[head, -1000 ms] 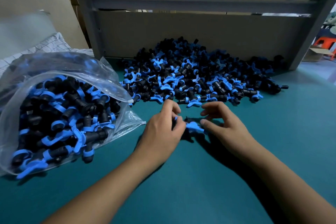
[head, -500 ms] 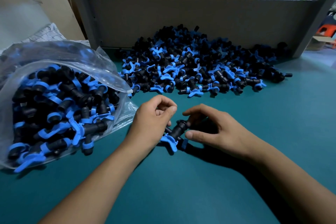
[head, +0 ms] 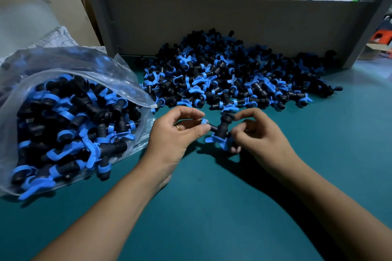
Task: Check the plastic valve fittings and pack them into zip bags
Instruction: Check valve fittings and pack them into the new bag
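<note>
A black valve fitting with blue handles [head: 221,131] is held between both hands just above the teal table [head: 212,207]. My left hand [head: 176,133] pinches its left end between thumb and fingers. My right hand [head: 254,135] grips its right side with curled fingers. A large pile of the same fittings [head: 229,78] lies behind the hands against a grey panel. At the left lies a clear zip bag [head: 63,112], mouth open toward the hands and filled with several fittings.
A grey metal frame and board [head: 212,19] close off the back of the table. White cloth and plastic [head: 31,27] sit at the far left behind the bag. Bare teal surface stretches in front and to the right.
Both hands drew back from the pile's edge toward me and lifted one fitting, turning it between the fingers. The bag and the pile stayed put.
</note>
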A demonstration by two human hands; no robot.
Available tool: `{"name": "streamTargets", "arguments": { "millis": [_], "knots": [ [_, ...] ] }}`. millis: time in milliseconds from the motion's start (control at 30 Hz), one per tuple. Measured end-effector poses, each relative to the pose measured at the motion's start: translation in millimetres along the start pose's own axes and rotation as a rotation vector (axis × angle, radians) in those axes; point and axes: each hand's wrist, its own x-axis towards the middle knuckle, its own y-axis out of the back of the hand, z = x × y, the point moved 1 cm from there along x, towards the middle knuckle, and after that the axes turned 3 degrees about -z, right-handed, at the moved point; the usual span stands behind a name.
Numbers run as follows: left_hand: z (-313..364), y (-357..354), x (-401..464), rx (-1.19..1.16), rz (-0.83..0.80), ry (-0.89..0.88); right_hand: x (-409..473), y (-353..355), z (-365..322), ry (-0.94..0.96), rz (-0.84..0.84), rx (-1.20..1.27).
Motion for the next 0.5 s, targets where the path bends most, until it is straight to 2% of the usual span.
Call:
{"name": "streamTargets", "arguments": {
  "millis": [200,367,500],
  "knots": [
    [0,1,0,-0.049,-0.070,0.077,0,13,-5,-0.025,0.073,0.288],
    [1,1,-3,-0.014,-0.199,0.105,0,12,-4,0.006,0.024,0.227],
    [0,2,-3,0.068,-0.159,0.063,-1,14,-4,0.021,0.001,0.169]
  ]
}}
